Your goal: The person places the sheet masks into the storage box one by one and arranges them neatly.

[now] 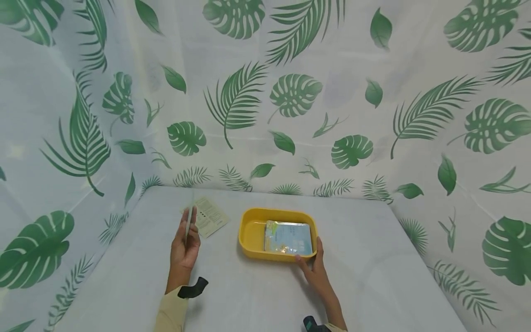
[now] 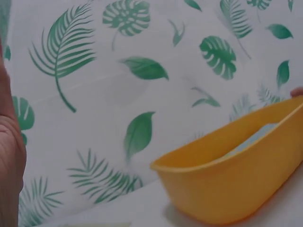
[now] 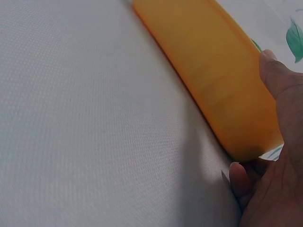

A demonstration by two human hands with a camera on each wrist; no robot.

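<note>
In the head view my left hand (image 1: 185, 244) is raised at the left, holding a thin, flat, pale sachet (image 1: 189, 221) between its thumb and fingers. The sachet is seen almost edge-on, so its face is hidden. Only the edge of that hand (image 2: 9, 156) shows in the left wrist view. My right hand (image 1: 317, 272) grips the near right corner of a yellow plastic bin (image 1: 253, 252), thumb near the rim and fingers round the side. Inside the bin, toward the right, lies a shiny light-blue sachet (image 1: 288, 237).
A pale yellow printed sheet or sachet (image 1: 211, 216) lies flat on the white table (image 1: 232, 295), just beyond the left hand. Leaf-printed curtains (image 1: 249, 138) stand behind the table and along both sides. Each wrist carries a black strap (image 1: 193, 289).
</note>
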